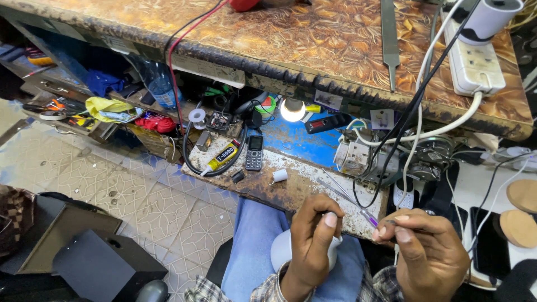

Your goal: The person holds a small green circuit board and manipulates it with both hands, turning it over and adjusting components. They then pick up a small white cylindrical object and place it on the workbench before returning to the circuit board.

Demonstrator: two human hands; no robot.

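- Gripping a white bulb-like housing (282, 249) over the lap, the left hand (310, 240) is curling its fingers around the housing's upper side, thumb raised; the housing is showing only in part behind the hand.
- Pinching narrowly, the right hand (428, 251) is holding a thin metal tool (349, 198) between thumb and forefinger; the grip is closing tight on its near end, where a purple tip is showing.
- That tool is slanting from the right fingertips toward 10 o'clock, its far end lying over the edge of the worn lower surface (302, 182).
- At 12 o'clock from the left hand, a small white cap (279, 175) is sitting on the surface, with a dark keypad phone (254, 152) beyond it at 11 o'clock.
- A yellow-labelled glue tube (221, 156) is lying just beside the phone at its 9 o'clock, inside a loop of black cable.
- A lit white bulb (292, 109) is glowing at 12 o'clock, under the lip of the patterned upper surface (313, 39).
- At 1 o'clock from the right hand, a white power strip (472, 67) is resting on the upper surface, white and black cords trailing down from it.
- Blue trousers (251, 246) are covering the lap beneath the hands.
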